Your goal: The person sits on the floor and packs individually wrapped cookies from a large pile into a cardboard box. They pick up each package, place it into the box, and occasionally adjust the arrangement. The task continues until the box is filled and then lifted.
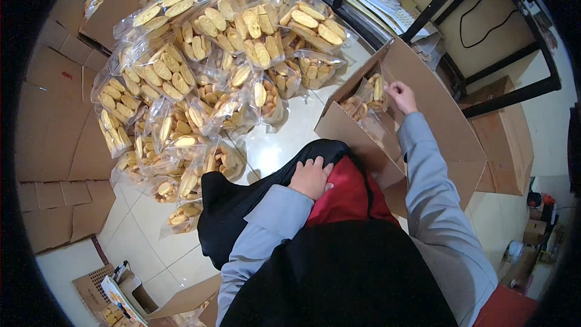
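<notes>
Within the open carton (448,130) at our right, in the head view, lie bagged biscuits (375,92); our right hand (400,97) is beside them, fingers curled, and whether it grips film we cannot tell. Our left hand (311,178) rests open on our lap (339,197). We should handle bags gently; biscuits probably crumble. A black metal frame (513,98) beyond the carton may limit reach; more bags (209,54) cover the floor (266,152) ahead and leftward.

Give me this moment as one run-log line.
left hand: resting on red-and-black clothing | right hand: beside bagged biscuits in open cardboard box, grip unclear | clear biscuit bags: piled on tiled floor
</notes>
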A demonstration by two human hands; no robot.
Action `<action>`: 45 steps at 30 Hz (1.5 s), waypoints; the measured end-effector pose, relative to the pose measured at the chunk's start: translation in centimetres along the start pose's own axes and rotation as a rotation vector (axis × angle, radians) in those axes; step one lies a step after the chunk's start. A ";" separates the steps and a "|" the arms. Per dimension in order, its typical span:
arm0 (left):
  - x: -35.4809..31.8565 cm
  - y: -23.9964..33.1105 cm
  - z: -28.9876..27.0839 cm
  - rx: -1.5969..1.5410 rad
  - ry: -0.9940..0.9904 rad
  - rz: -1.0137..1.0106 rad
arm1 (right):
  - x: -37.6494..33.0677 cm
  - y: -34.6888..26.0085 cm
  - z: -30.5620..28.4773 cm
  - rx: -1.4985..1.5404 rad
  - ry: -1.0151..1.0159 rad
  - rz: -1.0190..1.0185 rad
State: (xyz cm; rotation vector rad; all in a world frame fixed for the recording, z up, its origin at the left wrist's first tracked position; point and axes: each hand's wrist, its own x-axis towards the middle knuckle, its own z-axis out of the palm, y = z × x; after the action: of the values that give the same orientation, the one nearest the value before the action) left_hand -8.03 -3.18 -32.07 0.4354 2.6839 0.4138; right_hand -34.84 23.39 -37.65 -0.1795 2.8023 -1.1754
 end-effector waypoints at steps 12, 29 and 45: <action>0.2 0.1 -0.5 0.015 -0.047 -0.008 | 1.1 1.9 4.1 -0.009 0.126 0.339; 0.7 0.2 0.2 -0.010 0.011 0.003 | -1.8 -26.7 7.7 0.270 -0.187 -0.626; 0.5 1.6 -0.5 -0.375 -0.113 -0.221 | -9.4 -17.2 24.5 -0.473 -0.446 -0.773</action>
State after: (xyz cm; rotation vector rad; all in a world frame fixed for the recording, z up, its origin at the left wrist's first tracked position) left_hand -8.31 -1.68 -31.29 0.0498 2.4351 0.7789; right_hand -20.98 -4.47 -42.06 -1.4497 2.5677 -0.4021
